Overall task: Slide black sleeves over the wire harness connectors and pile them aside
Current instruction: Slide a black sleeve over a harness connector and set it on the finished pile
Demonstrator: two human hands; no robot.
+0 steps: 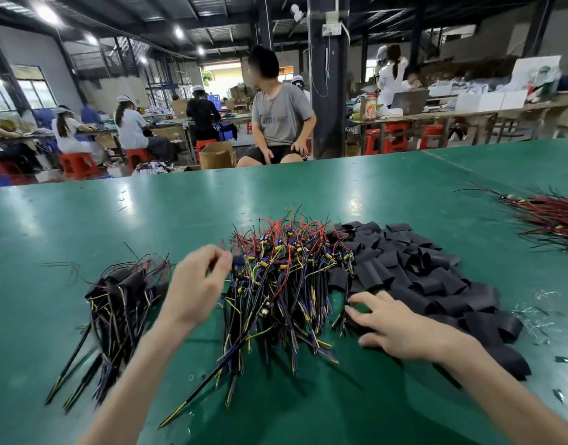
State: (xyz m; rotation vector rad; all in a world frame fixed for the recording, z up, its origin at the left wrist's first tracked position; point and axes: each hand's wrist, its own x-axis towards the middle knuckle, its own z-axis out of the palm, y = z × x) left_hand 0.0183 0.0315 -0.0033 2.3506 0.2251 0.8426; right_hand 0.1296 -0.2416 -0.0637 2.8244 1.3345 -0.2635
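Fingers (220, 256) of the left hand (196, 284) are curled into a pinch on what looks like a connector (237, 263), at the 10 o'clock edge of the loose harness pile (276, 284). That pile sits dead centre on the green surface (308, 194). The right hand (401, 329) has its fingers spread and straight, tips touching the near edge of the black sleeves (420, 274) heaped at 3 o'clock. As far as I can tell it isn't gripping any. The done pile (122, 300) is over at 9 o'clock.

What could go wrong, imo: those wires are a total rat's nest. Lifting one by its connector probably drags its neighbours along and spills them toward the done pile, mixing bare ones in with sleeved ones. The sleeves overlap too, so flat fingers could easily grab two at once or just shove the heap around.

Hard to make out: the left hand is motion-blurred, so I can't swear the pinch really has the connector. The right fingertips cover whichever sleeve they're on. The done pile is smeared, so there's no telling if every piece is properly sleeved. The red wire bundle (552, 216) at 2 o'clock is cut off by the frame edge.
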